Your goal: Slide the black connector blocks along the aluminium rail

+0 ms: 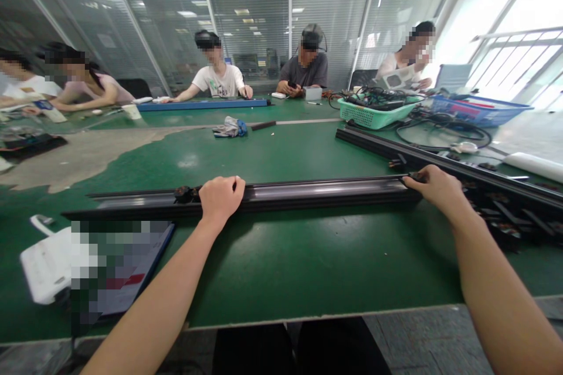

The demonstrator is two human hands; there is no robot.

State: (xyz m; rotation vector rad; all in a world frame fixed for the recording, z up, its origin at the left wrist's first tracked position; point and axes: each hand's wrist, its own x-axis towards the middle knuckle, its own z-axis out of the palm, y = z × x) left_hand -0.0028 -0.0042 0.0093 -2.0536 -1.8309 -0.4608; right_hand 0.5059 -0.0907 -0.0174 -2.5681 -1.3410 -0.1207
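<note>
Green tabletop [308, 269] between front edge [325, 317] and black rail [325, 190] under both hands [222, 198] [440, 188].

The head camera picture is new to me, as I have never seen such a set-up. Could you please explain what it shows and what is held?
There is no machine here: a camera worn on a person's head looks forward and down at their own bare hands. The left hand is closed over a long black rail. The right hand has its fingers at the rail's right end; how firmly they hold is unclear.

On the green table a white device is at the near left. Farther off are a crumpled cloth, a green basket with cables and a blue basket. More dark rails lie at right. Other people sit across the table.
</note>
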